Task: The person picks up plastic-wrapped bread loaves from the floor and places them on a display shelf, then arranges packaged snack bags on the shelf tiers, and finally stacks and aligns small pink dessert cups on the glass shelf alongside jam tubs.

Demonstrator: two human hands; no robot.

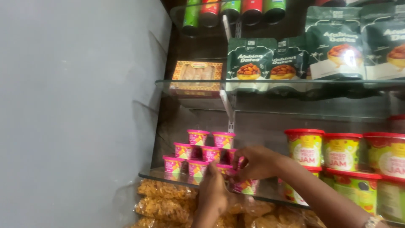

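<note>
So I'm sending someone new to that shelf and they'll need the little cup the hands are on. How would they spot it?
Find the glass shelf beside the grey wall, where small pink-lidded cups are stacked in a pyramid. At its right end, the right hand and left hand meet on one pink cup. It stands on the shelf at the pile's edge, nearest the red-lidded jam tubs.

The little cups (198,152) at the left end of the glass shelf (156,174) have hot pink lids and rims, with yellow, orange and green triangle patches on the sides. The jars (304,145) toward the right end are yellow-green with red lids. The upper shelf has dark green pouches (249,63) with orange fruit pictures, plus an orange patterned box (197,78). Golden-yellow snack bags (164,198) sit underneath.
</note>
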